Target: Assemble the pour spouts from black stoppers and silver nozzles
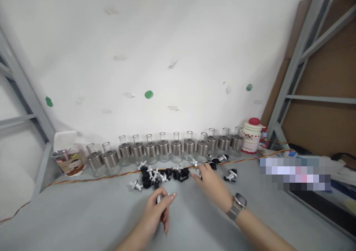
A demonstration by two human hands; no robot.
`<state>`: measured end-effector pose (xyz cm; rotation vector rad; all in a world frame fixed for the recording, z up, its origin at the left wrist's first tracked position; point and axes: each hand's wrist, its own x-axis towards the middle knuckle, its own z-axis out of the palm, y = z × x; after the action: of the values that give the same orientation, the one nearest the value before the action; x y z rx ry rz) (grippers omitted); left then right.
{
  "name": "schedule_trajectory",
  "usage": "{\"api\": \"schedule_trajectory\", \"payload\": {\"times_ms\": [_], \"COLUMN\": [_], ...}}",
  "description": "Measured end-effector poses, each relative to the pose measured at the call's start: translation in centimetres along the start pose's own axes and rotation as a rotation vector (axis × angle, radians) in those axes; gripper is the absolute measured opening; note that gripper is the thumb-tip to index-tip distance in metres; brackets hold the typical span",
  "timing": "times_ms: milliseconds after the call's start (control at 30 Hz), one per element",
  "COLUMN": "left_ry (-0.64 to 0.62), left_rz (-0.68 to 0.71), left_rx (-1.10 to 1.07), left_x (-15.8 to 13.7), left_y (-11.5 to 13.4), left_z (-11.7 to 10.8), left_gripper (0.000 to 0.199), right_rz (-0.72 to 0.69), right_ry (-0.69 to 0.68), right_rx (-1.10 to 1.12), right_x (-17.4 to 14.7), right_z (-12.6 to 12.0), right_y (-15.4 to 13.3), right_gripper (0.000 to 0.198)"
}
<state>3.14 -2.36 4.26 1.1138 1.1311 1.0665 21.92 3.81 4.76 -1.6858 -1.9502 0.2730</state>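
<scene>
My left hand (pixel 159 208) is curled above the front of the grey table, with a small silver piece (pixel 159 198) partly showing between thumb and fingers. The rest of that piece is hidden. Farther right, my right hand (pixel 208 182), a watch at its wrist, reaches to the row of small parts. Its thumb and index finger close around a silver-and-black spout piece (pixel 195 163), mostly covered by the fingers. Between the hands and the bottles lies a loose pile of similar silver-and-black spout pieces (pixel 151 176). Another spout piece (pixel 231 175) lies apart, right of my right hand.
Several glass bottles with metal bands (pixel 163 146) line the white wall. A twisted red-yellow cord (pixel 111 176) runs before them. A printed cup (pixel 71 162) stands left, a cream jar with a red lid (pixel 250 137) right. Grey metal frames (pixel 292 69) flank the table.
</scene>
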Motion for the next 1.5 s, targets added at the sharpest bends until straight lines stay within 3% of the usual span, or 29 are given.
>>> {"api": "schedule_trajectory", "payload": {"times_ms": [100,300,533,767,967,1033,1167,1500], "left_ry": [0.047,0.085,0.03,0.05,-0.001,-0.039,-0.104,-0.098], "left_rz": [0.02,-0.112,-0.01,-0.073,-0.159,-0.192,-0.2,-0.189], "left_rx": [0.051,-0.161,-0.124,-0.164,-0.26,-0.299,-0.343,-0.373], "left_x": [0.3,1.3,1.6,1.8,0.0,-0.5,-0.7,-0.6], "left_y": [-0.3,-1.2,-2.1,-2.1,-0.8,-0.3,0.3,0.0], "left_z": [0.0,0.1,-0.1,0.0,0.6,0.7,0.7,0.5], "left_gripper": [0.04,0.057,0.046,0.047,0.045,0.043,0.04,0.038], "right_rz": [0.118,0.063,0.044,0.042,0.043,0.038,-0.01,-0.03], "right_ry": [-0.055,-0.126,-0.105,-0.219,-0.351,-0.378,-0.391,-0.197], "right_rx": [-0.191,-0.089,0.124,0.55,1.194,1.306,1.318,1.199], "right_x": [0.7,1.0,1.1,1.2,-0.8,-1.4,-2.0,-3.0], "right_z": [0.7,1.4,1.4,0.8,1.9,2.7,3.6,3.8], "right_y": [2.0,2.4,2.2,0.5,-2.0,-2.3,-2.5,-3.6], "right_gripper": [0.031,0.013,0.014,0.008,0.027,0.03,0.029,0.026]}}
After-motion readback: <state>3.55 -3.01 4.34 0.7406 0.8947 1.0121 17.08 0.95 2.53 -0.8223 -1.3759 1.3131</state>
